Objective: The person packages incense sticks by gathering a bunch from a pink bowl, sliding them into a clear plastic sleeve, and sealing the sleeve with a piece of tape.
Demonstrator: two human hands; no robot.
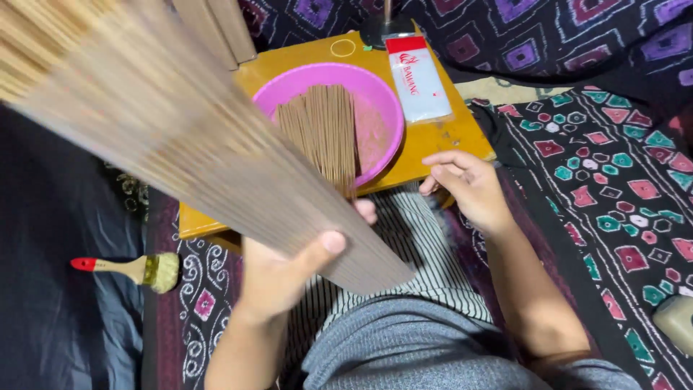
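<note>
Brown stick bundle in left hand

Left hand in closed grip, right hand loosely open, palm-down.

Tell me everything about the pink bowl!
The pink bowl is round, shallow and looks like smooth plastic. It sits upright on a yellow wooden board, beside a flat clear packet. Inside it, a bunch of thin brown sticks leans over the near rim, and brownish powder dusts the bottom. No hand touches it. The big fan of sticks in the left hand hides its left edge.
</note>
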